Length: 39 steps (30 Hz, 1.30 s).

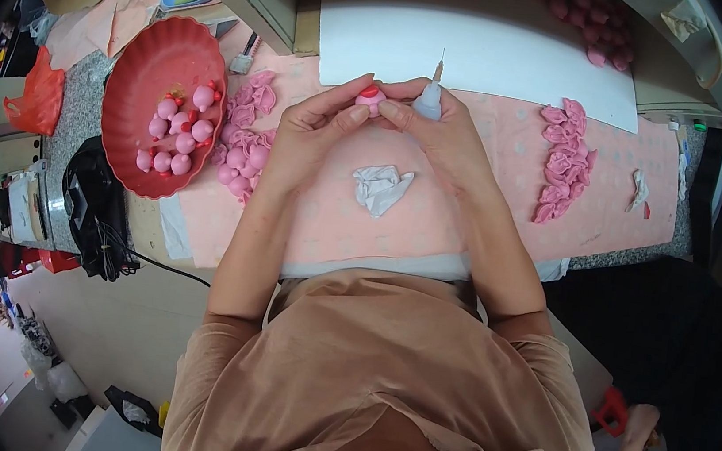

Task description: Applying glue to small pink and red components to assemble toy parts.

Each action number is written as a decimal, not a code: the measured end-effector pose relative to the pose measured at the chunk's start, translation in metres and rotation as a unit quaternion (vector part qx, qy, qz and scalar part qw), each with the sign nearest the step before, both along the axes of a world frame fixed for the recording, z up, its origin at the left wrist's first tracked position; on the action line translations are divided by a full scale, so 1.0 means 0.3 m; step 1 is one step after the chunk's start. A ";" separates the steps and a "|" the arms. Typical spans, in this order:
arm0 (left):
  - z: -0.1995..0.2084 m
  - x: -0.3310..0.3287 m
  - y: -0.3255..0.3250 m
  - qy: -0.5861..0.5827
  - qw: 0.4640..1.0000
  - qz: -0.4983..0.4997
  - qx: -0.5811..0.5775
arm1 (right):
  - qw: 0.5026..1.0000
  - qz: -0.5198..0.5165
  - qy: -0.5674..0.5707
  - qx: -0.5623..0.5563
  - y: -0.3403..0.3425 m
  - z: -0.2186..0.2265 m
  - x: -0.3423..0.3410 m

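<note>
My left hand (pixel 324 123) pinches a small pink ball-shaped piece (pixel 368 99) with a red spot on top, held above the pink table cover (pixel 469 211). My right hand (pixel 443 132) touches the same piece with its fingertips and grips a small clear glue bottle (pixel 430 100) whose thin nozzle points up. Both hands meet in the middle of the table, just in front of a white sheet (pixel 487 53). A crumpled white tissue (pixel 380 187) lies right below the hands.
A red scalloped bowl (pixel 143 67) at the left holds several pink balls (pixel 180 129). Pink petal pieces (pixel 246 137) lie beside it, and more pink petals (pixel 564 160) at the right. Dark red pieces sit at the back. A black bag (pixel 93 195) with a cord hangs off the left edge.
</note>
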<state>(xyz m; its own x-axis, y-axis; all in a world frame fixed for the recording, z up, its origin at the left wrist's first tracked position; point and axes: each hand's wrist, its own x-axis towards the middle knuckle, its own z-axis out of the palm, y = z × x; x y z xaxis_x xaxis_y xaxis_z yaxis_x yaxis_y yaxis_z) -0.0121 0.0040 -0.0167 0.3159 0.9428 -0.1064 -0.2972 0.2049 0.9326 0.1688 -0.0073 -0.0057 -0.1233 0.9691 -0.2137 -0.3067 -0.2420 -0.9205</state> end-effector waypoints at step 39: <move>0.006 -0.003 -0.016 -0.095 0.989 -0.070 0.083 | 0.998 -0.020 0.058 -0.017 -0.028 0.012 -0.033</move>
<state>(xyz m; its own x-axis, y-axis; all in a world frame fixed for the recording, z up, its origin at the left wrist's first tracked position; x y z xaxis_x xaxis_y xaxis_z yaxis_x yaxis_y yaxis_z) -0.0131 -0.0007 -0.0149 0.4445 0.8877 0.1200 -0.4507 0.1059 0.8864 0.1588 -0.0156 -0.0022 -0.1108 0.9664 -0.2322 -0.4215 -0.2572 -0.8696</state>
